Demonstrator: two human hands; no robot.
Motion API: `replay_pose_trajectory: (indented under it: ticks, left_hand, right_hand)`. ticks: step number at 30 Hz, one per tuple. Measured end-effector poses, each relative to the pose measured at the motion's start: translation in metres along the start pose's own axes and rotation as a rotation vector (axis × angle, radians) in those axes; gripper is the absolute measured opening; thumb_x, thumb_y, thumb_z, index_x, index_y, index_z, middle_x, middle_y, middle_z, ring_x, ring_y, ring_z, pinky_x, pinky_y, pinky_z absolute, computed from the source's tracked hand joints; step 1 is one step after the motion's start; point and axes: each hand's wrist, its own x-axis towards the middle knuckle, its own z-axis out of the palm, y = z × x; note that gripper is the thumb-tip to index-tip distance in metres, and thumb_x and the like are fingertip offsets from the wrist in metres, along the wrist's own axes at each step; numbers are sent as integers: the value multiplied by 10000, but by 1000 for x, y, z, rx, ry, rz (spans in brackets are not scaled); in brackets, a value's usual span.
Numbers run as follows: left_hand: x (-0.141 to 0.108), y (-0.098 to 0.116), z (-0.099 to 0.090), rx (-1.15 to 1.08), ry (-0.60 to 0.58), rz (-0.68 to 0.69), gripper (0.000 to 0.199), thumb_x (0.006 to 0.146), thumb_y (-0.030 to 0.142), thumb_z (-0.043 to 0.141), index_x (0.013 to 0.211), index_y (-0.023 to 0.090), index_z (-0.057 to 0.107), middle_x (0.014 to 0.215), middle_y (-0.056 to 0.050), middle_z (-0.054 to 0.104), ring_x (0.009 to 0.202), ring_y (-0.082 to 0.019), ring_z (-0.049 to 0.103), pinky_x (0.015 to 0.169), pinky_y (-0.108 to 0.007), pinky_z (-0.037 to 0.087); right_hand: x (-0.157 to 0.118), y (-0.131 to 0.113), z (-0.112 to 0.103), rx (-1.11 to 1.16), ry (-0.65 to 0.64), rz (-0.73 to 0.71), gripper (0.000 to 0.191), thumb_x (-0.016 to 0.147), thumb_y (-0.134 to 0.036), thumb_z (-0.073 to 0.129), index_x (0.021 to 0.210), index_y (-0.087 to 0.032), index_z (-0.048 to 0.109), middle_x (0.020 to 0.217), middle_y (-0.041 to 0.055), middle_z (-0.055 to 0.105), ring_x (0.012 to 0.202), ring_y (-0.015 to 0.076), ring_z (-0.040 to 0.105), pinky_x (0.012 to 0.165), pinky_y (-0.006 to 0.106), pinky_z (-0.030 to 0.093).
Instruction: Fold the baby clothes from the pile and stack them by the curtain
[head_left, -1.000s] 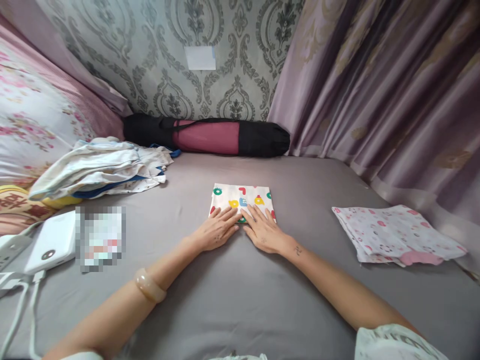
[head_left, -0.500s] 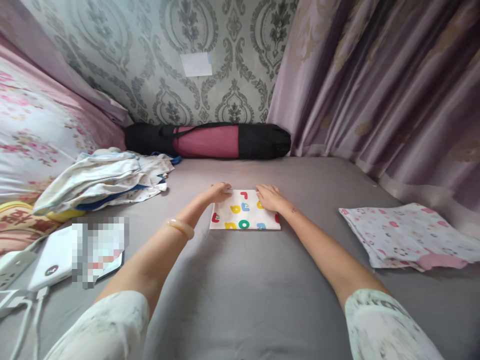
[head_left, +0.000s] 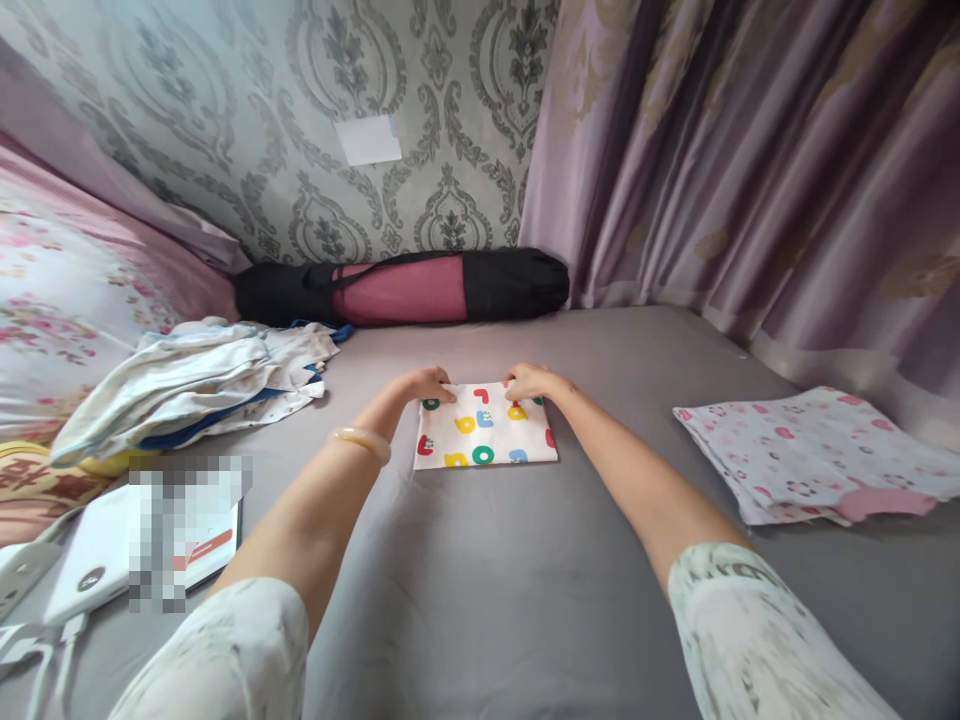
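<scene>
Head view: before the maroon-and-black bag lies the folded cloth, its bag-side edge pinched by left hand and right hand; evenly matched grips should best keep the layers square.

Landmark: folded cloth, lying on the sheet | left of it: clothes pile, a little farther back | left and nearer to camera: power bank | right of it: second folded cloth, well apart | behind it: long bag, and then wall | behind and to right: curtain
</scene>
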Motion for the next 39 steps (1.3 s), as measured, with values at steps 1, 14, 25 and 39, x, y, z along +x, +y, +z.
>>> replay_pose_trajectory:
  ticks: [1, 14, 25, 39]
  left_hand:
    - [-2, -1, 0, -3, 11, 17, 291, 738, 309, 685, 978, 144, 690, 932, -39, 736, 835, -186, 679, 642, -191, 497]
    - [-67, 16, -61, -75, 354, 345, 189, 717, 266, 654, 880, 171, 668, 791, -3, 689, 778, -177, 630, 768, -299, 471]
    - [-108, 1, 33, 375, 811, 512, 364, 848, 108, 415, 1153, 208, 587, 1043, -89, 658, 1007, -241, 527, 1041, -474, 227]
    - [-127, -20, 74, 333, 441, 384, 516, 708, 60, 450, 1160, 244, 617, 1172, -55, 672, 1133, -244, 551, 1079, -512, 238]
  right_hand:
    - [-1, -1, -2, -7, -2, 8, 371, 722, -221, 612, 1083, -235, 695, 1141, 72, 692, 1040, 262, 628, 1007, 401, 366]
    - [-57, 3, -61, 108, 288, -240, 202, 787, -272, 636, 959, -184, 695, 873, 27, 702, 721, 140, 608, 609, 211, 399]
    - [-92, 8, 21, -302, 645, -545, 326, 887, -29, 339, 986, -155, 623, 974, 103, 669, 967, 213, 552, 1063, 373, 249]
    - [-116, 7, 44, -114, 212, -421, 389, 785, -25, 439, 1059, -203, 650, 1182, 59, 651, 1096, 204, 569, 907, 301, 402]
